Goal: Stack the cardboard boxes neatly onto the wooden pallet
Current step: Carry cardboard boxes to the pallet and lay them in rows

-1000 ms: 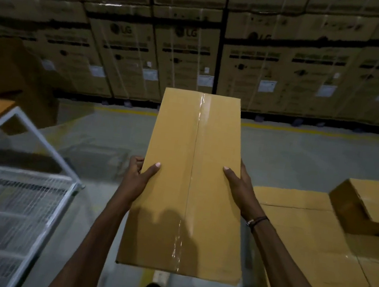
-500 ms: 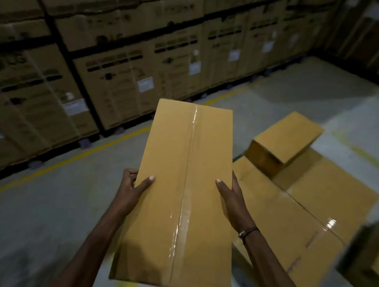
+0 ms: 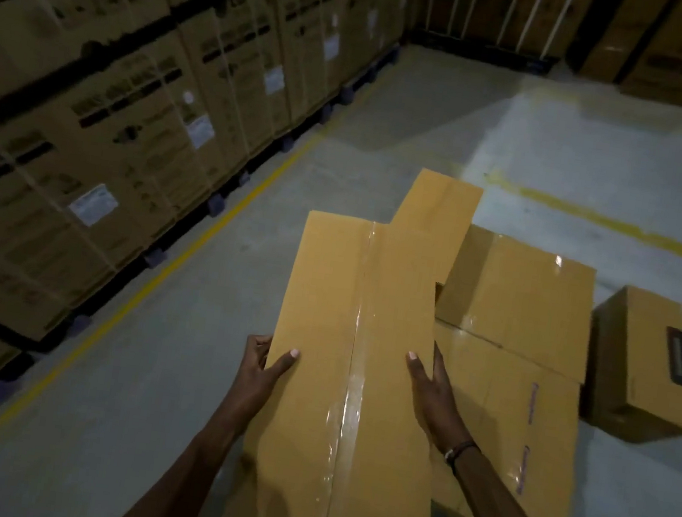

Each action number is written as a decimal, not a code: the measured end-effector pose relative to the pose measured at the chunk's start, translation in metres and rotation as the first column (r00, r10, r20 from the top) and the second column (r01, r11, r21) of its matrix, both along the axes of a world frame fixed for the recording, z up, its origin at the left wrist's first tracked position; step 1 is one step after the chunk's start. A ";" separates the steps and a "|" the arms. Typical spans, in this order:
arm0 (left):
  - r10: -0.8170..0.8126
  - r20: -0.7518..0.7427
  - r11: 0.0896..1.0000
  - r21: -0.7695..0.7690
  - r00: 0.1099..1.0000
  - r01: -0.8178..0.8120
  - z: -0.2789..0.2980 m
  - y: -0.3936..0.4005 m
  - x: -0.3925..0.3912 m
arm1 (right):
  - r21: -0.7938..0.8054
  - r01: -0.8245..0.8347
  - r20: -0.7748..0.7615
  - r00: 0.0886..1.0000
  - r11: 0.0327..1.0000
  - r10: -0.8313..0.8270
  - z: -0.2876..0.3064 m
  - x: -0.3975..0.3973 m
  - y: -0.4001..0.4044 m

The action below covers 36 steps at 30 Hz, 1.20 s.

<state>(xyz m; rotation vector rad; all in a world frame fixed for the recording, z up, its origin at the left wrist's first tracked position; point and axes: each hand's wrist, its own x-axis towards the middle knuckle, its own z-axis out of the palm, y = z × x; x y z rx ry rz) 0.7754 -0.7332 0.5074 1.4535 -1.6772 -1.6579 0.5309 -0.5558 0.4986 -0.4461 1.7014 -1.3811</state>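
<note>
I carry a long taped cardboard box (image 3: 351, 346) in front of me, its top seam running away from me. My left hand (image 3: 262, 367) grips its left edge, thumb on top. My right hand (image 3: 429, 385) holds the right edge, thumb on top and fingers down the side. Just beyond and to the right lies a low layer of flat cardboard boxes (image 3: 515, 307), with one smaller box (image 3: 442, 202) on top at its far end. The wooden pallet itself is hidden under that layer.
A separate brown box (image 3: 642, 363) stands on the floor at the right. Tall stacks of strapped cartons (image 3: 133, 109) line the left wall behind a yellow floor line (image 3: 184, 250). More cartons stand at the far back. Grey concrete floor lies between.
My view has swung to the right while I carry the box. The white wire rack is out of sight and the layer of flat boxes is now directly ahead and closer.
</note>
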 end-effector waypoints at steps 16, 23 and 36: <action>-0.184 -0.005 0.972 0.145 0.983 0.183 -0.234 -0.140 -0.120 | 0.214 0.261 -0.064 0.965 0.941 -0.253 -0.222 -0.080 -0.100; -0.201 -0.015 0.971 0.127 0.979 0.201 -0.320 -0.164 -0.149 | 0.171 0.322 -0.102 0.946 0.931 -0.308 -0.312 -0.097 -0.117; -0.257 -0.020 0.957 0.130 0.966 0.257 -0.370 -0.181 -0.171 | 0.251 0.410 -0.130 0.912 0.877 -0.389 -0.358 -0.106 -0.124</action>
